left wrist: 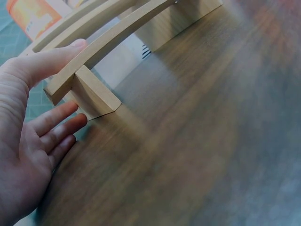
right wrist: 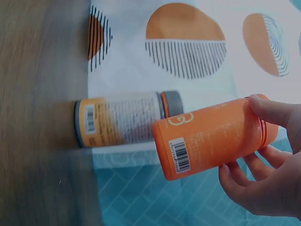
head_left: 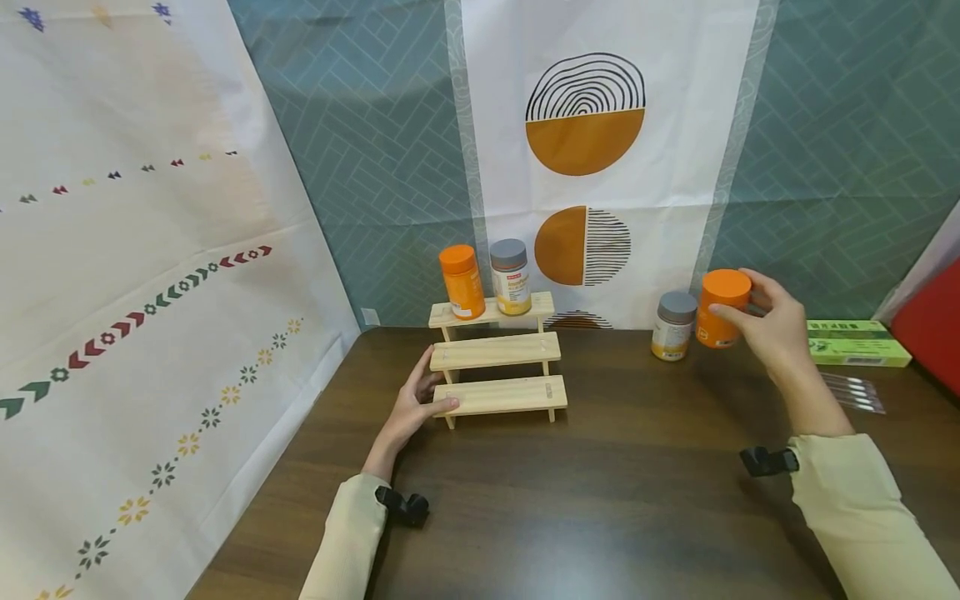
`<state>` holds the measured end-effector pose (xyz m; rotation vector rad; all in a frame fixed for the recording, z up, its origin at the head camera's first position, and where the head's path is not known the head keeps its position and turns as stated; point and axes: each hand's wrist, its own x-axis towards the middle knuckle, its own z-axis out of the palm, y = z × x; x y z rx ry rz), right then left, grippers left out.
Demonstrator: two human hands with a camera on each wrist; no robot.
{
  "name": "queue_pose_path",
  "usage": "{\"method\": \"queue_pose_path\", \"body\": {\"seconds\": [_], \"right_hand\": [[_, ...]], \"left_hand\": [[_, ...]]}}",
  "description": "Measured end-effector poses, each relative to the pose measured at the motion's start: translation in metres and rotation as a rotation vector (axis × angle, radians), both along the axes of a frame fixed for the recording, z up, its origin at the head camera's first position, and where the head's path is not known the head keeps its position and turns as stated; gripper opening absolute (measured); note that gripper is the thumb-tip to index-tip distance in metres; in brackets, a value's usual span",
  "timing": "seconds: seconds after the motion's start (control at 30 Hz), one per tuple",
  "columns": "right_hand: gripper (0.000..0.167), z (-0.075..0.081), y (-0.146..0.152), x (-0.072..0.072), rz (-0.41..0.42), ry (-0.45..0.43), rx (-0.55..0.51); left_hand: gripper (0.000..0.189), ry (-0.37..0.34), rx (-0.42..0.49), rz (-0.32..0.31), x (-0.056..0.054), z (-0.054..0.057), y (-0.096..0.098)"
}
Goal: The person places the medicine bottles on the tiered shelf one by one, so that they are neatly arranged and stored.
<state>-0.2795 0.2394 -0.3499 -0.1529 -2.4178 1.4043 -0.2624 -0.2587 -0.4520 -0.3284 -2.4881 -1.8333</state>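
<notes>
My right hand (head_left: 776,321) grips an orange bottle (head_left: 717,321) by its upper part, thumb on one side and fingers on the other. In the right wrist view the orange bottle (right wrist: 207,139) shows a barcode near its base and is held off the table. A grey-capped bottle (head_left: 672,329) stands just left of it. At the left, my left hand (head_left: 408,408) holds the end of a three-step wooden stand (head_left: 498,396), its thumb over the lowest board. On the top step stand another orange bottle (head_left: 462,283) and a second grey-capped bottle (head_left: 512,279).
To the right lie a green box (head_left: 858,343) and a clear packet of thin sticks (head_left: 853,392). A red object (head_left: 933,325) stands at the right edge. Patterned cloth (head_left: 600,183) hangs behind the brown table (head_left: 570,500), and white cloth (head_left: 187,292) hangs at the left.
</notes>
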Motion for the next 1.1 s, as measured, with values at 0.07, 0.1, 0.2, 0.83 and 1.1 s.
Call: {"method": "queue_pose_path", "body": {"seconds": [0.07, 0.1, 0.2, 0.83, 1.1], "right_hand": [[0.074, 0.004, -0.004, 0.002, 0.013, 0.006, 0.01], [0.074, 0.006, -0.006, 0.004, 0.023, 0.009, 0.008], [0.074, 0.011, -0.016, 0.007, 0.062, 0.005, -0.017], [0.071, 0.031, -0.095, 0.02, 0.263, 0.048, -0.147], [0.068, 0.033, -0.133, 0.015, 0.352, 0.074, -0.223]], "left_hand": [[0.098, -0.003, -0.001, 0.0, 0.0, 0.0, 0.0], [0.098, -0.003, -0.003, -0.003, 0.0, 0.0, -0.001], [0.098, 0.003, -0.008, 0.003, 0.001, -0.001, -0.003], [0.1, 0.001, 0.017, -0.017, 0.0, -0.002, -0.005], [0.099, 0.007, 0.013, -0.018, 0.0, 0.0, -0.002]]}}
